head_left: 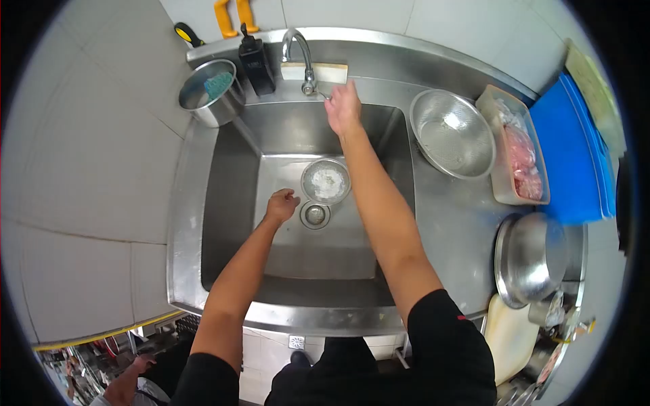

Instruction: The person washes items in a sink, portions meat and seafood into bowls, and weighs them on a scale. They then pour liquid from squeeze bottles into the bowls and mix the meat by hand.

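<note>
A round metal bowl (307,190) with a white, powdery or foamy content sits on the sink floor, just behind the drain (315,214). Left of the bowl, apart from its rim, hovers my left hand (280,206), its fingers loosely curled, slightly apart, holding nothing I can see. My right hand (344,109) reaches over the sink's back edge, its fingers closed at the small lever (321,94) of the curved faucet (298,42). I make out no stream of water from the spout.
A steel pot (233,101) with a green scrubber (218,85) and a black pump bottle (256,65) stand back left. On the right counter are a colander (474,159), a plastic tub (501,183) of bagged pink food and a large metal bowl (542,257). Another person's arm (125,386) shows lower left.
</note>
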`<act>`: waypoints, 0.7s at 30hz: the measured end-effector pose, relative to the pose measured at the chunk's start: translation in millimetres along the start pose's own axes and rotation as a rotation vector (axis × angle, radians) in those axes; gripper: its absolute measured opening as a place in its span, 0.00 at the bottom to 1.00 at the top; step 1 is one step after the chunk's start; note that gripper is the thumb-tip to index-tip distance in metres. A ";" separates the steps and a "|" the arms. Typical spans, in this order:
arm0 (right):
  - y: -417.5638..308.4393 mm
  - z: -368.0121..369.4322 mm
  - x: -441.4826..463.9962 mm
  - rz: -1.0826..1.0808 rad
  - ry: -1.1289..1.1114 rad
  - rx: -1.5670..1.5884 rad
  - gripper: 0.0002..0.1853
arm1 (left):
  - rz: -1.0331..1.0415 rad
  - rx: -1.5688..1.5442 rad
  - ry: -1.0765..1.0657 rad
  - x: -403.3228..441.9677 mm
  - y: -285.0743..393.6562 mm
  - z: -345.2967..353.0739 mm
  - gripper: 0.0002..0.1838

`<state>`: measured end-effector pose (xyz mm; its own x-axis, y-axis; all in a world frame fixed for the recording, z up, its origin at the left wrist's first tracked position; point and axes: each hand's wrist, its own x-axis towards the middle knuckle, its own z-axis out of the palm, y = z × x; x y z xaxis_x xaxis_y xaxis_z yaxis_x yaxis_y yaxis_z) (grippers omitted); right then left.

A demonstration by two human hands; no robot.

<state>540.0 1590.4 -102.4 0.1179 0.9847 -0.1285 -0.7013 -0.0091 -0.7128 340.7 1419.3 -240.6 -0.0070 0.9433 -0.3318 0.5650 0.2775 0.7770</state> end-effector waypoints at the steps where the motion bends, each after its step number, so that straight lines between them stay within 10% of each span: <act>1: -9.0 12.0 4.8 -0.011 -0.131 -0.120 0.45 | 0.061 0.169 0.103 16.7 -7.6 20.4 0.26; 5: -3.1 35.8 -7.8 -0.029 -0.279 -0.189 0.35 | -0.137 0.192 0.124 48.3 5.7 58.2 0.21; 9: 9.7 24.2 -20.1 -0.195 0.316 -0.666 0.24 | -0.124 0.301 0.218 72.9 -15.5 74.9 0.15; 12: 1.6 15.2 8.0 0.227 0.229 -0.385 0.21 | -0.097 0.454 0.216 79.4 -25.1 80.6 0.13; 15: -7.1 15.1 23.1 0.118 0.053 -0.277 0.18 | -0.142 0.296 0.219 102.1 -74.8 103.5 0.14; 19: 3.8 3.2 7.7 -0.181 -0.102 -0.573 0.16 | 0.025 0.761 -0.004 150.2 -155.9 141.8 0.28; 21: 17.4 8.9 -1.5 -0.396 0.123 -0.840 0.20 | 0.136 1.168 -0.302 142.5 -116.8 133.9 0.17</act>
<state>521.4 1590.3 -108.4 0.3467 0.9181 0.1922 0.1374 0.1530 -0.9786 384.1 1496.9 -450.2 0.2149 0.8284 -0.5172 0.9508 -0.2985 -0.0830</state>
